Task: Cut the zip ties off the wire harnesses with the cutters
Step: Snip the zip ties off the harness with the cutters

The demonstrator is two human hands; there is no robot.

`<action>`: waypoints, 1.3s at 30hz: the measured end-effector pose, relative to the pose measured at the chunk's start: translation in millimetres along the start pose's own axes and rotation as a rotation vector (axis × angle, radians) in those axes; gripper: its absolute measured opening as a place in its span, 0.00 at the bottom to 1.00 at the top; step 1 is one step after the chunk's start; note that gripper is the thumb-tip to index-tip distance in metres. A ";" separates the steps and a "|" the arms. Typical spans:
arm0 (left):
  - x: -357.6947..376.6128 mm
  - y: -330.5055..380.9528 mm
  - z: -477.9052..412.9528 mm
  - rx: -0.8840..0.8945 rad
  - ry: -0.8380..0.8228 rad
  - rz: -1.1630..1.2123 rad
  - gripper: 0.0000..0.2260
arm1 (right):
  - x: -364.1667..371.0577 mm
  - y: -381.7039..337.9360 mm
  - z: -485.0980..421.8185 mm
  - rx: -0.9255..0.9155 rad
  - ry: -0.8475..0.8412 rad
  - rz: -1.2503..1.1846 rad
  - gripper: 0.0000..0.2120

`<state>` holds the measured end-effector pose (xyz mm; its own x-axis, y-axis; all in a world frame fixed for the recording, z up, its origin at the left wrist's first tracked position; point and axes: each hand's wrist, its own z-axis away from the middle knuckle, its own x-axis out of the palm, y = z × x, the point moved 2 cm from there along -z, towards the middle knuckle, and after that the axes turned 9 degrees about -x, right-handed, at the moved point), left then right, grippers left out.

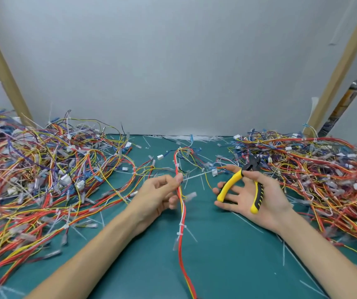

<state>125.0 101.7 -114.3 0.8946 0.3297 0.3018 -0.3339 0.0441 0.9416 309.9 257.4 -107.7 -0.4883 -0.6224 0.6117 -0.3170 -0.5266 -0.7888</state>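
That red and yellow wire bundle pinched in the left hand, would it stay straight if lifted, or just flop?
Probably floppy: the wire harness bends and curves below the left hand. Likely light, since a fingertip pinch holds it. The zip tie should keep its strands together where tied; elsewhere they may splay.

Yellow-and-black cutters (231, 183), handles spread — red-white-yellow wire harness (182, 212) running lengthwise, white zip tie (181, 226) around it
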 end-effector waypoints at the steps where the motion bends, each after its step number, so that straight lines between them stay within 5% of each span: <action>1: 1.0 -0.9 0.2 -0.007 0.015 -0.013 0.14 | -0.1 0.1 0.4 0.000 0.001 -0.002 0.18; 12: -3.2 2.0 6.8 -0.056 -0.170 0.176 0.06 | -4.2 2.2 -0.8 -0.024 -0.036 -0.055 0.28; 17: -3.7 5.0 10.1 -0.094 -0.217 0.164 0.12 | 1.9 2.2 -1.0 -0.036 0.042 0.062 0.18; 21: -3.2 4.2 10.9 -0.115 -0.238 0.122 0.26 | 3.3 -1.7 0.4 -0.077 0.192 0.190 0.12; 31: 0.2 -0.9 8.7 -0.151 -0.253 0.058 0.04 | 5.5 4.4 -0.3 -0.047 0.142 0.262 0.26; 39: 4.6 0.2 6.2 -0.154 -0.124 0.031 0.07 | 10.5 6.6 -0.3 -0.052 0.029 0.266 0.19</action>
<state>130.8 97.3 -111.8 0.9096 0.2146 0.3557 -0.3951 0.1826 0.9003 302.4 247.6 -106.4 -0.5829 -0.7176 0.3811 -0.2152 -0.3159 -0.9240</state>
